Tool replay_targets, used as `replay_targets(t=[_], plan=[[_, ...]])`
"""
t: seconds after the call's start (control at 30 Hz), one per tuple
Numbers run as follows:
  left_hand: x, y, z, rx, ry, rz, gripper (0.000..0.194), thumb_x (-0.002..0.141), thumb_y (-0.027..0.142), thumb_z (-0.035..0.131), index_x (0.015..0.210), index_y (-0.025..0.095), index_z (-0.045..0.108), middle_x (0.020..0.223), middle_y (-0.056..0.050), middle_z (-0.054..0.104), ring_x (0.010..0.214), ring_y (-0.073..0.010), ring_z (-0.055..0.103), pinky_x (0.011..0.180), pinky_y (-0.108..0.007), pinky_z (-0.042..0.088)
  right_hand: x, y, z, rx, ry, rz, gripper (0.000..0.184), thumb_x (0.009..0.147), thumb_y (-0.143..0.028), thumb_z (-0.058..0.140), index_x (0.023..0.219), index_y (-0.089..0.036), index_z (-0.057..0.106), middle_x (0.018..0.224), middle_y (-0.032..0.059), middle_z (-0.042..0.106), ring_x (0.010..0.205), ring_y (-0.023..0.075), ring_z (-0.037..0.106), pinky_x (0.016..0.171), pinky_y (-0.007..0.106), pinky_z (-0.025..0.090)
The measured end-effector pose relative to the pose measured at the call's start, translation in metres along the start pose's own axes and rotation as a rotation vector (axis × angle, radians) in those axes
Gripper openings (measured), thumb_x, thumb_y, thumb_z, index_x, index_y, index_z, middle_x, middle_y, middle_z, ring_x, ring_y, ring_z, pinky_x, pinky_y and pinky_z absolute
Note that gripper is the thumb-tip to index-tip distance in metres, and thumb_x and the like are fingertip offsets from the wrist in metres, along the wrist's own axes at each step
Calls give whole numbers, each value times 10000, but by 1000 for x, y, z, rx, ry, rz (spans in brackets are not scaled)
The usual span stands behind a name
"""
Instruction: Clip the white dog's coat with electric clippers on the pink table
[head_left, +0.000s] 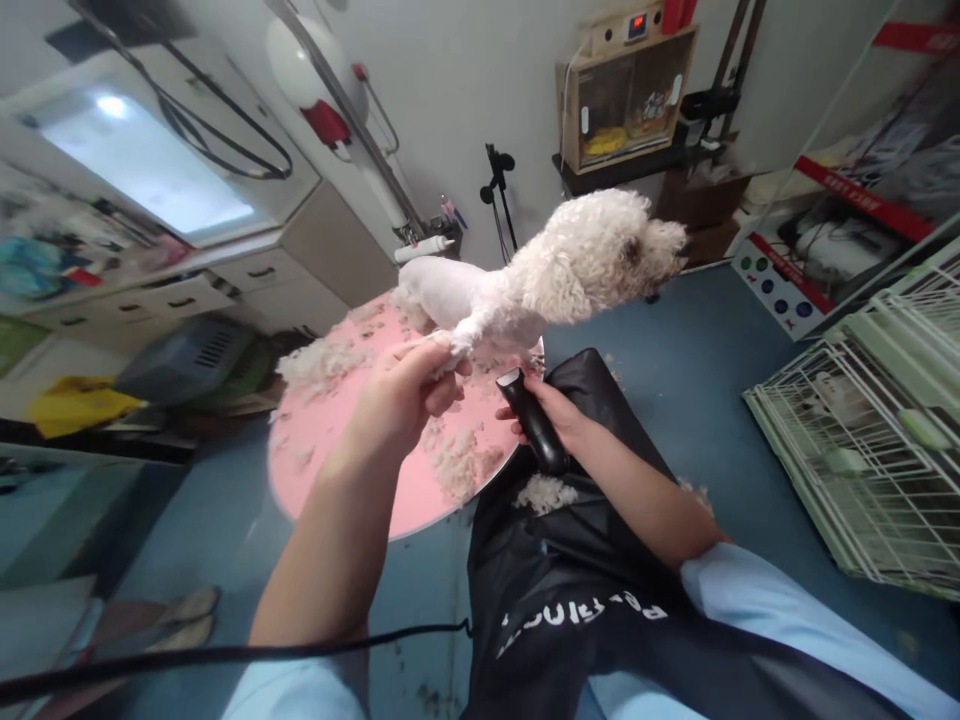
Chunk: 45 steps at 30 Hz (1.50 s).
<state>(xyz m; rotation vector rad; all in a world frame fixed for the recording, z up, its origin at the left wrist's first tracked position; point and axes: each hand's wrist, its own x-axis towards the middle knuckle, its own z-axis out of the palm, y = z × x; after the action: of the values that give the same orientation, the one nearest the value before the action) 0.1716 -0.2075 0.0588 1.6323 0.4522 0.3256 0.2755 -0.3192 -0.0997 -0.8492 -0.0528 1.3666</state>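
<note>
A white curly-haired dog stands on a round pink grooming table, its body clipped short and its head still fluffy, turned to the right. My left hand is closed around one of its front legs, which is stretched out toward me. In my right hand is a black hair clipper, its pale blade end pointing up and left, just below the dog's chest and apart from its coat. Tufts of cut fur lie across the tabletop.
A black apron with some fur on it covers my lap. A black cord crosses at lower left. Wire cages stand at right, a wooden box at the back, drawers at left. Another person's feet show at lower left.
</note>
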Motion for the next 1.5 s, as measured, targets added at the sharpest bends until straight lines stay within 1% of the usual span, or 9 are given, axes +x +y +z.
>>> replay_targets(t=[0.17,0.27,0.43,0.6,0.73,0.9,1.03,1.23,1.5], plan=[[10,12,9,-24,-3,20,178,752,268,580,619,153,609,482,33,491,336,-30,302,441,-210,433,4,10,3,-74,117,-331,142,756,-281,698,824,-167,647,695,1,665,613,125,582,564,230,442],[12,16,13,-2,-9,28,193,760,264,574,607,149,597,513,22,532,341,-23,302,430,-199,431,20,7,11,-200,191,-502,199,663,-268,765,746,-173,612,645,-35,609,608,124,549,575,239,408],[11,18,13,32,-19,16,198,760,281,575,611,153,600,476,34,498,337,-29,288,417,-196,424,40,-2,28,-377,446,-730,277,622,-267,773,814,-184,592,762,-13,654,721,165,612,645,273,463],[8,19,8,53,-20,-2,189,749,281,570,617,150,605,505,21,519,343,-30,296,410,-201,407,31,1,32,-608,533,-876,348,676,-343,754,948,-197,591,897,25,687,803,195,652,707,312,512],[6,19,4,58,-43,6,182,724,283,579,623,139,624,529,16,535,354,-26,307,413,-198,397,19,2,25,-875,640,-842,448,700,-337,754,1087,-207,568,1014,77,706,929,257,676,815,387,519],[6,19,4,47,-14,5,169,721,280,573,627,145,609,549,17,552,353,-21,286,419,-199,404,19,-1,24,-1081,767,-840,505,759,-417,718,1164,-203,504,988,103,702,912,315,691,800,428,511],[5,19,2,42,-17,10,159,732,282,584,644,150,591,566,20,555,357,-22,296,428,-200,418,24,-5,25,-1211,765,-993,419,820,-418,655,1145,-202,505,1015,113,684,961,303,677,815,412,509],[6,18,-3,-10,-48,-7,177,736,296,622,645,146,597,461,73,404,358,-32,325,459,-194,432,23,-10,20,-1329,652,-1117,373,836,-343,668,1140,-194,510,1091,133,672,1056,293,638,871,413,504],[4,19,-3,7,-34,-19,187,765,290,589,633,159,601,434,73,393,340,-44,324,452,-204,430,11,-9,32,-1380,709,-901,339,828,-251,683,1115,-170,524,1046,166,682,1029,336,643,896,465,476]])
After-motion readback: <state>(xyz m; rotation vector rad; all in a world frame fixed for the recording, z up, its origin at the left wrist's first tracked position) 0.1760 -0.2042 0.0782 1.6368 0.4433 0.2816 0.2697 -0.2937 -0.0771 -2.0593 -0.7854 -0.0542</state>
